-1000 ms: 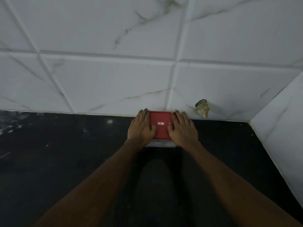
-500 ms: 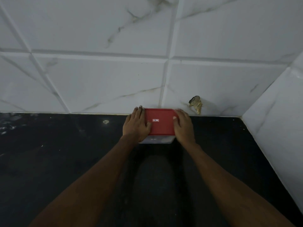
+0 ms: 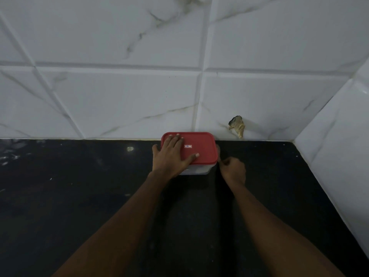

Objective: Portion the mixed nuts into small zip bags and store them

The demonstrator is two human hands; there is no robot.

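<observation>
At the far edge of the black desk [image 3: 79, 196], back against the white tiled wall [image 3: 119, 96]: a clear container [image 3: 197, 171] closed under a red lid [image 3: 201, 148], with a small white sticker [image 3: 187, 146] at the lid's middle. Contents too dim to make out.

Flat on the left half of the lid, the left hand [image 3: 171, 156], fingers straight and slightly spread, tips reaching the lid's far edge, thumb stretched along the near edge. Just right of the lid's near right corner, the right hand [image 3: 233, 170], low over the desk, fingers curled in toward the rim. Pinching that rim or merely beside it: impossible to tell.

Right of the container, a stretch of dark desk up to the side wall [image 3: 339, 146] that closes the corner. In the far wall, just above the desk line and right of the container, a ragged broken patch [image 3: 237, 125]. Left of the container, a pale speck [image 3: 130, 149] near the wall, then wide dark surface out to the left border. Broad desk on the near side too, crossed by both forearms.
</observation>
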